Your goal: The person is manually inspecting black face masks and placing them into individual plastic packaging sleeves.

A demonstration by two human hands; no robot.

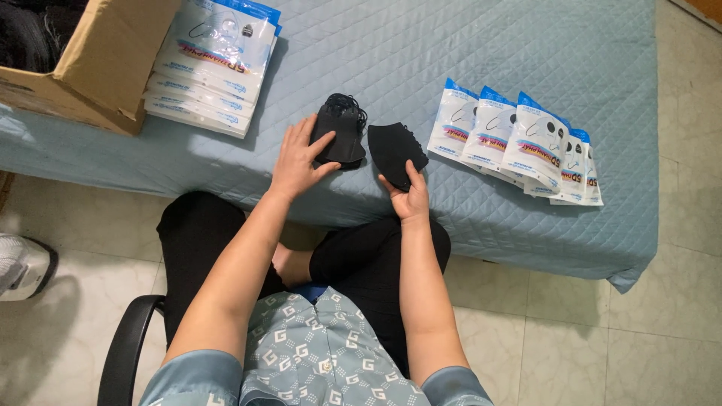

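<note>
Two hands work at the near edge of a blue quilted pad [481, 53] that covers the work surface. The left hand [297, 159] lies palm down with fingers spread wide, resting on the left side of a stack of black face masks [342, 135]. The thumb presses against the lower edge of the stack. The ear loops of the stack bunch at its far end, beyond the fingertips.

The right hand [410, 197] holds a single black face mask [395, 153] by its near corner, pinched between thumb and fingers. This mask lies flat on the pad, extending away from the hand, just beside the stack and to its right. The two do not appear to overlap.

To the right of the right hand, a fanned row of sealed white and blue packets [519, 143] lies on the pad, each overlapping the next. The row is near the single mask but apart from it.

Beyond the left hand and to its left, a pile of flat white and blue packets [214, 60] sits squared up on the pad. Just left of that pile stands an open cardboard box [98, 64] with one flap raised; dark contents show inside, too unclear to identify.

The person sits on a black chair [124, 346], knees below the pad edge. A white shoe [22, 265] rests on the tiled floor [662, 323], well left of the left arm.
</note>
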